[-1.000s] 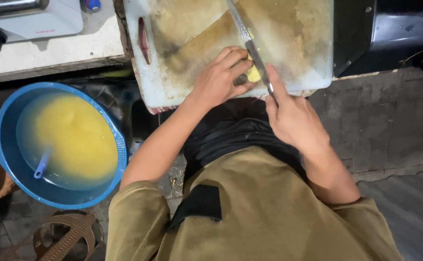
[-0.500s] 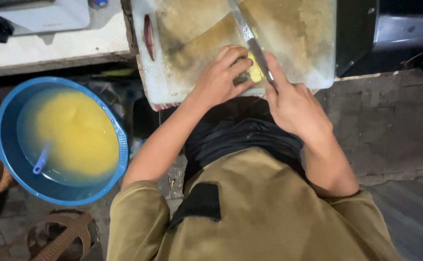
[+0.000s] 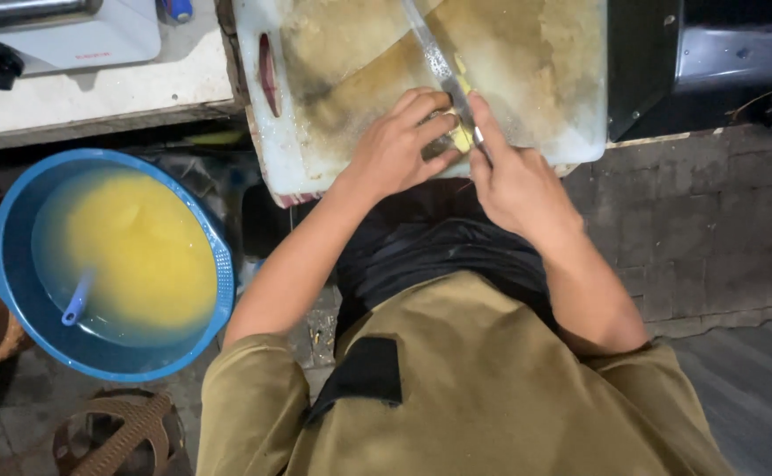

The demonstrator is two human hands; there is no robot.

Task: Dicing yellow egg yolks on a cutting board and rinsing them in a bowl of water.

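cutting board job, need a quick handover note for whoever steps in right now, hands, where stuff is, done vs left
Left hand: pressed on the small yellow piece, fingers curled.
Right hand: gripping the knife, blade on the piece.
Things: piece sits near the front edge of the stained white cutting board. Blue basin of yellow liquid stands on the floor at the left.
Done: no cut-off slices are visible.
Left: the piece under the blade is uncut.

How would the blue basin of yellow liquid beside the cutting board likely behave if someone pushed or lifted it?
The blue basin is filled well up with yellow liquid, so it is probably heavy for its size. Pushed quickly, the liquid would likely slosh toward the rim. The blue handle resting in it looks loose and may slide about.
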